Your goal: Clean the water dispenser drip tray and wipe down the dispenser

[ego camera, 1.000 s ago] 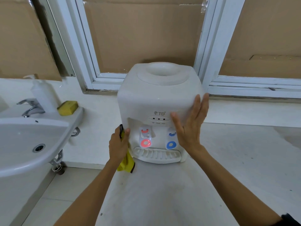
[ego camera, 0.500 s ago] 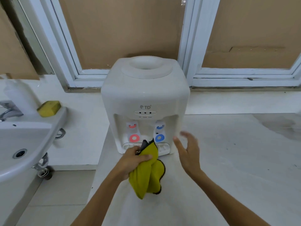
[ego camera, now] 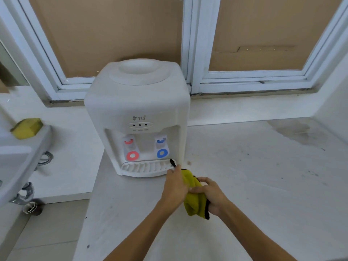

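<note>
Brand mark: "TD" beside a small logo, showing on the front of the white water dispenser (ego camera: 138, 102).
Small print under the indicator lights (ego camera: 140, 125): too blurred to read.

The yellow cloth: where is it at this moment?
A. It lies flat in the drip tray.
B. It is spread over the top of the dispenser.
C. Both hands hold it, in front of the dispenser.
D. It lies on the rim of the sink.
C: the yellow cloth is bunched between the left hand and the right hand, just in front of the water dispenser; only its dark corner reaches toward the drip tray.
</note>
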